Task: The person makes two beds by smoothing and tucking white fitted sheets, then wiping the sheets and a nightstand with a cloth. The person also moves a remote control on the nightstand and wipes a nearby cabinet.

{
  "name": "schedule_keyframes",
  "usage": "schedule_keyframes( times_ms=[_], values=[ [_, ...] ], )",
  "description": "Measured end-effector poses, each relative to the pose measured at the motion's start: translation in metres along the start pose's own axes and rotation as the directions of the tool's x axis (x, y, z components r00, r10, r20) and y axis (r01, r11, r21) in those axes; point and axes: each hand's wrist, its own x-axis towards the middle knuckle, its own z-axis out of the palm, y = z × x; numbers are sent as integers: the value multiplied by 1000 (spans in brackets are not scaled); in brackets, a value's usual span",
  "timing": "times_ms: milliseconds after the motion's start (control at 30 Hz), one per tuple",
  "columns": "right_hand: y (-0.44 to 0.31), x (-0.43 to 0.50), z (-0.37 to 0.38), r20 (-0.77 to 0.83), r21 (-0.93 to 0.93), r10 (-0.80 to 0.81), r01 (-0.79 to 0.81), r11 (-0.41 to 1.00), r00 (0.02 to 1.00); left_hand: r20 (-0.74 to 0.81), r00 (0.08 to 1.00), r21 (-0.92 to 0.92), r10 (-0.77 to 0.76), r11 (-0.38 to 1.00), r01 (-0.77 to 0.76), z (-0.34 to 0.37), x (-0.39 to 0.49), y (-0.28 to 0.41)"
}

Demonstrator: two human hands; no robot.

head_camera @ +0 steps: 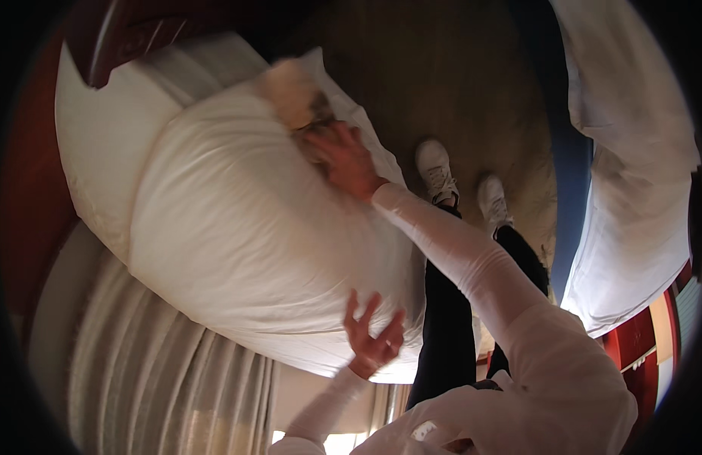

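Observation:
My right hand [348, 162] reaches across a bed covered with a white sheet [226, 216]. Its fingers are closed around the near end of a tan object [291, 94] with a dark edge, too blurred to name, which lies against the sheet close to the bed's side. My left hand [375, 338] hovers nearer my body, over the sheet's lower edge. Its fingers are spread and curled, and nothing is in them. The sheet is drawn over the mattress with light creases, and its loose border [379, 142] hangs along the side by my feet.
A dark red wooden piece of furniture [135, 34] juts in at the upper left. Pale curtains [175, 364] hang beyond the bed. My white shoes [435, 165] stand on a brown carpet [442, 74]. Another bed with white linen [629, 187] and a blue side [570, 210] is at right.

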Motion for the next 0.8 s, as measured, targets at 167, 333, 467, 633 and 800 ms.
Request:
schedule_keyframes(
  times_ms=[167,333,467,633,800],
  values=[
    [124,-52,24,-69,129,228,-218,967,971,70,968,322,240,913,-250,-5,216,-90],
    [134,-49,-40,-204,-295,203,-258,920,958,257,932,783,-254,620,-47,44,393,-147],
    [83,42,-87,-356,-382,-172,25,924,919,406,806,824,-430,554,-119,73,435,-209],
    [44,137,-41,244,82,43,-64,995,969,634,742,589,-219,759,-279,73,480,-304],
    [76,22,29,436,-110,-131,197,974,890,462,807,636,-369,772,-11,94,479,-324]
  ],
)
